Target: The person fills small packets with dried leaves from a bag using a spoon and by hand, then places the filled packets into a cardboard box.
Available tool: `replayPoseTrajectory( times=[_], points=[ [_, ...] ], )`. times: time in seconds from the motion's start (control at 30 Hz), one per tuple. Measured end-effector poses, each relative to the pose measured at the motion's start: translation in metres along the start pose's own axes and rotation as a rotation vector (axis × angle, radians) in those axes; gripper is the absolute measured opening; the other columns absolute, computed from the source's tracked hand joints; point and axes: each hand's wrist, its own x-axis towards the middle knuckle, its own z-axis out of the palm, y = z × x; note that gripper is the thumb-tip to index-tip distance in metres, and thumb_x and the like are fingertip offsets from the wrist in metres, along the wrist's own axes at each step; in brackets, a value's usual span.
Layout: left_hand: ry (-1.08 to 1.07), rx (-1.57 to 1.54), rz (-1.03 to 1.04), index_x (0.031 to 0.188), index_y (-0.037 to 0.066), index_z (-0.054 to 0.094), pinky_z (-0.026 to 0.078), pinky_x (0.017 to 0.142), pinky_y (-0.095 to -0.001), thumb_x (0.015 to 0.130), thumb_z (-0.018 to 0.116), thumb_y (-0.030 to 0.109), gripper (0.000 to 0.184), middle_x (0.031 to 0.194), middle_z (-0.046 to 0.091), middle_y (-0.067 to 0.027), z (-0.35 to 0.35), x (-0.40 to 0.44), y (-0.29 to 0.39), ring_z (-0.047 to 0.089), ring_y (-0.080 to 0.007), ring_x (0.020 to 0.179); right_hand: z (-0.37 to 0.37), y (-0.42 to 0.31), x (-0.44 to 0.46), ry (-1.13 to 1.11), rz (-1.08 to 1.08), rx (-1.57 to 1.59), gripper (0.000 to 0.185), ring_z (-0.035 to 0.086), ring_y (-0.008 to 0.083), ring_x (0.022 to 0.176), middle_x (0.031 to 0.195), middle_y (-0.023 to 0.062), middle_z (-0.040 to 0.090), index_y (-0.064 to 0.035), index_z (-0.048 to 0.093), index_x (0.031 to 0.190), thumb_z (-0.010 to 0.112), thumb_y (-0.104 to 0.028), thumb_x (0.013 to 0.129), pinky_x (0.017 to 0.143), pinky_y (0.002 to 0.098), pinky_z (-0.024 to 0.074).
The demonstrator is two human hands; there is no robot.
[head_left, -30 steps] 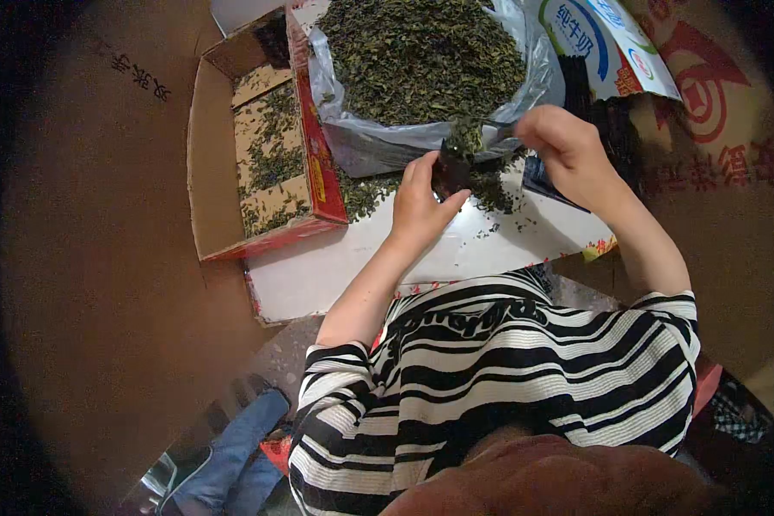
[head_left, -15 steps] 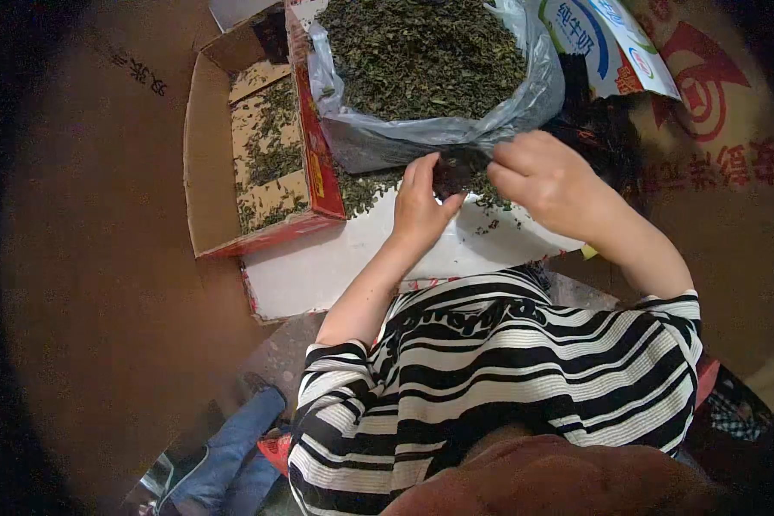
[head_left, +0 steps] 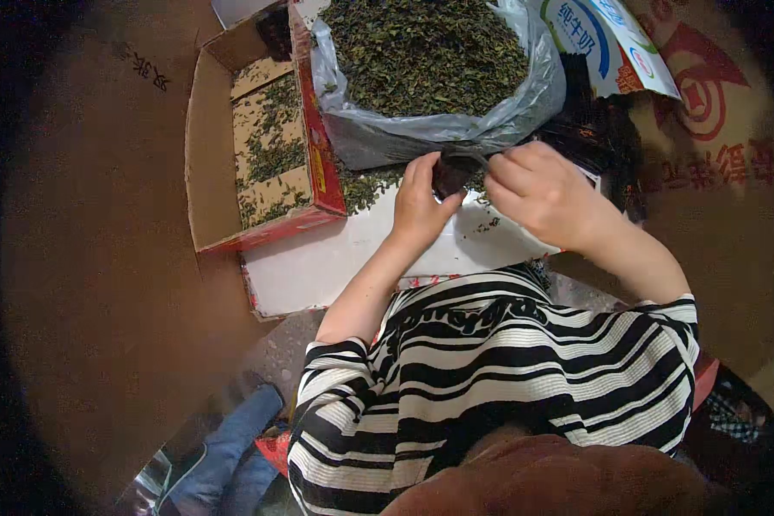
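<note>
My left hand (head_left: pixel 419 202) is closed round a small dark pouch (head_left: pixel 454 175), held upright just in front of the big plastic bag. Its thumb and fingers press on the pouch's left side. My right hand (head_left: pixel 537 189) is beside the pouch's upper right, fingers pinched together. A thin greyish strip shows between these fingers and the pouch's top; what it is I cannot make out. Behind both hands stands a clear plastic bag (head_left: pixel 378 142) full of dried green leaves (head_left: pixel 430 56) that look like tea. Loose leaf bits (head_left: pixel 488 225) lie below the pouch on a white board (head_left: pixel 318 271).
An open cardboard box (head_left: pixel 211 155) with a red side and scattered leaves stands left of the bag. Stacked dark packets (head_left: pixel 598 129) lie at the right, near a printed milk carton (head_left: pixel 615 52). A person's jeans-clad leg (head_left: pixel 232 439) is at lower left.
My right hand has shifted slightly left and down, nearer the pouch, and is less blurred. My left hand keeps its hold on the pouch in the same place.
</note>
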Motion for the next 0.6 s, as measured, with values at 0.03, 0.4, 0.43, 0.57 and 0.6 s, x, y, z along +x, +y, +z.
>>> replayPoseTrajectory(
  times=[0.03, 0.4, 0.43, 0.57, 0.6],
  points=[
    [0.001, 0.011, 0.005, 0.122, 0.0, 0.046, 0.046, 0.089, -0.0386, 0.066, 0.077, 0.015, 0.066, 0.116, 0.052, -0.0188, 0.0, 0.0, 0.001, 0.054, -0.0342, 0.105, 0.003, 0.0, -0.001, -0.016, -0.014, 0.014, 0.028, 0.058, 0.0264, 0.085, 0.096, 0.0134, 0.059, 0.0012, 0.058, 0.091, 0.057, -0.014, 0.067, 0.075, 0.0373, 0.0481],
    [0.043, 0.055, -0.081, 0.12, -0.002, 0.048, 0.046, 0.089, -0.0359, 0.066, 0.079, 0.022, 0.067, 0.111, 0.055, -0.0177, -0.02, -0.012, 0.005, 0.056, -0.0307, 0.103, 0.011, -0.016, -0.057, 0.315, 0.355, 0.125, 0.021, 0.06, 0.0328, 0.08, 0.089, 0.0154, 0.061, 0.0006, 0.059, 0.092, 0.062, 0.001, 0.07, 0.074, 0.0391, 0.0493],
    [0.014, 0.048, -0.095, 0.12, -0.002, 0.048, 0.046, 0.089, -0.036, 0.066, 0.08, 0.021, 0.066, 0.112, 0.055, -0.018, -0.025, -0.015, 0.008, 0.056, -0.0307, 0.103, 0.021, -0.02, -0.067, 0.355, 0.415, 0.162, 0.021, 0.06, 0.0337, 0.08, 0.088, 0.0158, 0.061, 0.0002, 0.06, 0.091, 0.061, 0.004, 0.071, 0.074, 0.0394, 0.0495],
    [-0.022, 0.029, -0.146, 0.119, -0.001, 0.049, 0.047, 0.086, -0.0356, 0.067, 0.081, 0.019, 0.065, 0.114, 0.055, -0.0177, -0.069, -0.011, 0.043, 0.058, -0.0289, 0.1, 0.075, -0.036, -0.1, 0.309, 0.484, 0.36, 0.02, 0.061, 0.0351, 0.082, 0.089, 0.0171, 0.062, -0.0006, 0.06, 0.092, 0.058, 0.008, 0.074, 0.074, 0.0404, 0.0499],
    [-0.025, 0.004, -0.175, 0.117, -0.001, 0.05, 0.048, 0.086, -0.0352, 0.066, 0.082, 0.019, 0.064, 0.112, 0.057, -0.0166, -0.087, -0.007, 0.059, 0.058, -0.0271, 0.098, 0.087, -0.039, -0.104, 0.267, 0.556, 0.425, 0.019, 0.061, 0.0351, 0.083, 0.089, 0.0174, 0.062, -0.0007, 0.06, 0.092, 0.058, 0.007, 0.075, 0.075, 0.0399, 0.0498]
  ],
)
